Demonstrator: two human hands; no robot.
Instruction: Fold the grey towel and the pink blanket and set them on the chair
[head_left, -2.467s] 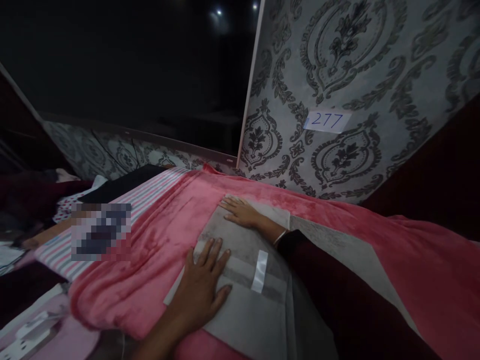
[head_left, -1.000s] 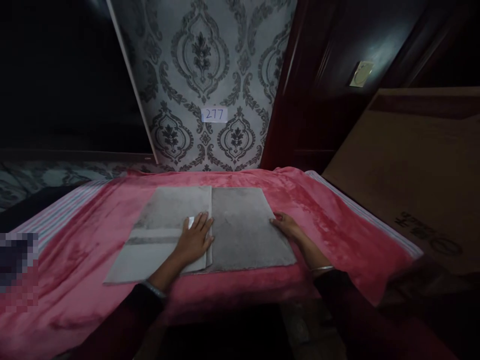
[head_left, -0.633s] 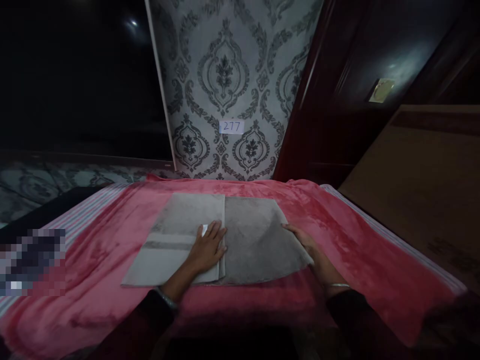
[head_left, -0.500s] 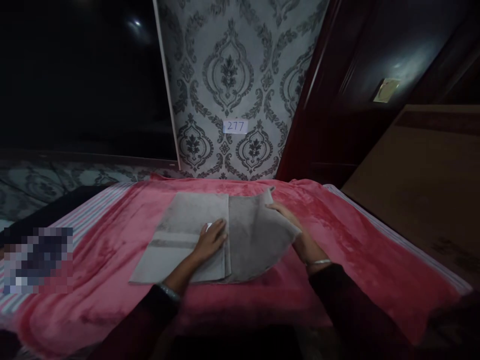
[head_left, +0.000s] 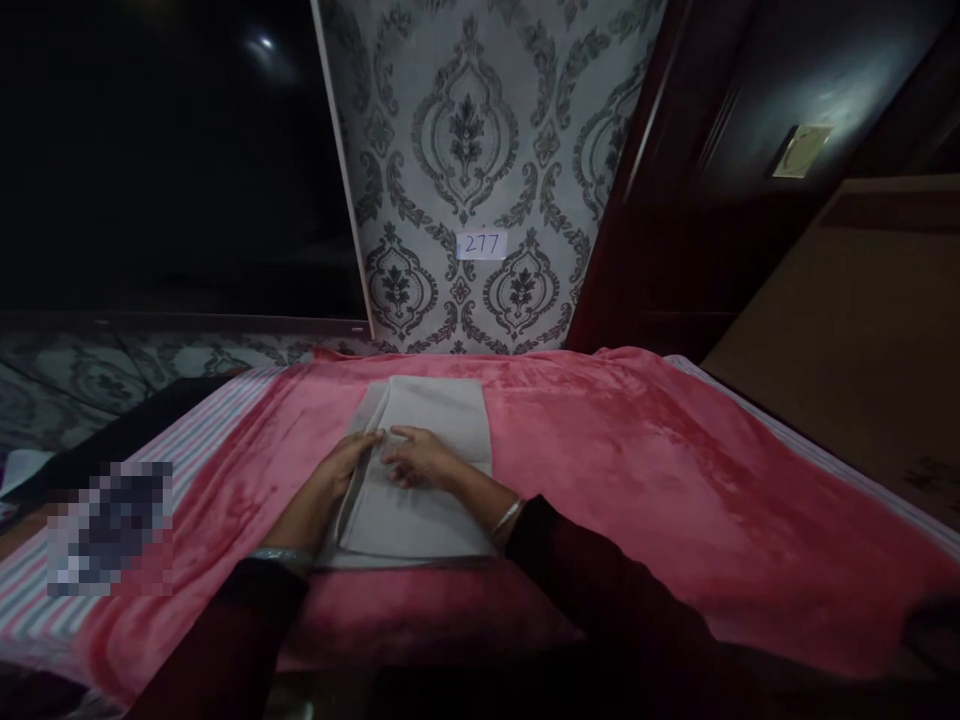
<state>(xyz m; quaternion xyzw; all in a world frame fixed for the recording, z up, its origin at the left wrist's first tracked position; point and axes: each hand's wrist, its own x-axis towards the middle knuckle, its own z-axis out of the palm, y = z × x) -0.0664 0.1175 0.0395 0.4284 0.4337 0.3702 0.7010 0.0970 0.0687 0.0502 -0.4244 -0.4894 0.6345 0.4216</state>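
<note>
A grey towel (head_left: pixel 439 420) lies folded into a narrow rectangle on a pink fleece blanket (head_left: pixel 637 460). My left hand (head_left: pixel 346 463) rests along the towel's left edge, fingers stretched forward and lying on the fold. My right hand (head_left: pixel 421 458) lies on top of the towel near its middle, fingers curled lightly and pointing left, close to the left hand's fingertips. Both arms wear dark sleeves and a bangle at the wrist.
A patterned grey wall (head_left: pixel 480 150) with a label reading 277 (head_left: pixel 481 244) stands behind the bed. A striped sheet (head_left: pixel 187 440) shows at the left. A brown cardboard box (head_left: pixel 855 330) stands at the right. A dark wooden door (head_left: pixel 712 200) is at the back right.
My right hand lifted the towel's right half and folded it over to the left, so the towel is now half as wide. My left hand slid to the left edge.
</note>
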